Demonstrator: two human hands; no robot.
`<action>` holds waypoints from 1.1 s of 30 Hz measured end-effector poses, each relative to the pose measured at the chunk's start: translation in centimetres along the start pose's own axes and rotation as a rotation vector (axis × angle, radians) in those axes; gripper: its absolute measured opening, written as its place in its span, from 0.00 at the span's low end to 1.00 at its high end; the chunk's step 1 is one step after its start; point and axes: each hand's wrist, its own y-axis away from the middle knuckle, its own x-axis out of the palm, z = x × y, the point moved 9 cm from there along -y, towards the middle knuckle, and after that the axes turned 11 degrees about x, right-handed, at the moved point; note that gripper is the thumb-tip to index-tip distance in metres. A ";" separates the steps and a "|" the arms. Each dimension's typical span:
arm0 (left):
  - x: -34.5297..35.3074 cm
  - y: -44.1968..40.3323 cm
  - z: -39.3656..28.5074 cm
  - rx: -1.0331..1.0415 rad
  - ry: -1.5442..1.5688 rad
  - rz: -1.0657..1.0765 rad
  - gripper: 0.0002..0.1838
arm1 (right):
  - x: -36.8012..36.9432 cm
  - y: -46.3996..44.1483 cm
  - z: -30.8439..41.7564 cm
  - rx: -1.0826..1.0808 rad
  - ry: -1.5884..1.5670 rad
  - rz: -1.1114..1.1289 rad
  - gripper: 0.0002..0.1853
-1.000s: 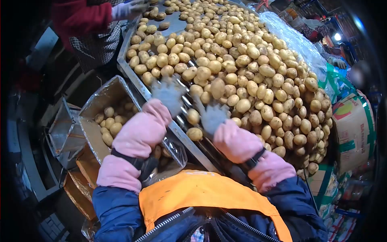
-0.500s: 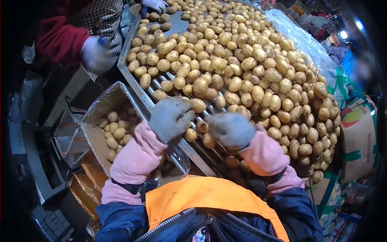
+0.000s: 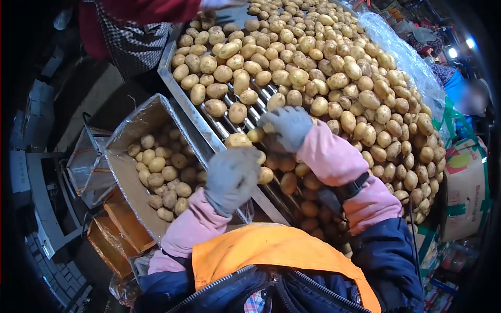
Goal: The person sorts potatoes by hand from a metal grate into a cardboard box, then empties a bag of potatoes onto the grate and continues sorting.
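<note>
Potatoes [image 3: 369,99], yellow-tan, brown-smudged; right hand [image 3: 287,128] loosely open, left hand [image 3: 232,178] blurred, grip unclear.

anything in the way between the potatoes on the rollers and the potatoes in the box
Yes. The metal side rail and the box's near wall run between the potatoes on the rollers and those in the box. The left hand also covers part of the rail lower down.
</note>
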 end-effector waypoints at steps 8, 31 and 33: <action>0.4 -0.6 3.7 0.048 -0.426 0.287 0.17 | -3.9 4.5 -10.4 0.161 -1.739 -0.151 0.24; 5.2 7.0 2.5 -1.062 2.184 -0.640 0.33 | -1.9 7.4 1.2 -0.020 -0.022 -0.244 0.25; 3.6 7.3 2.5 -1.008 2.116 -0.656 0.33 | 1.4 5.8 1.8 -0.078 0.324 -0.226 0.26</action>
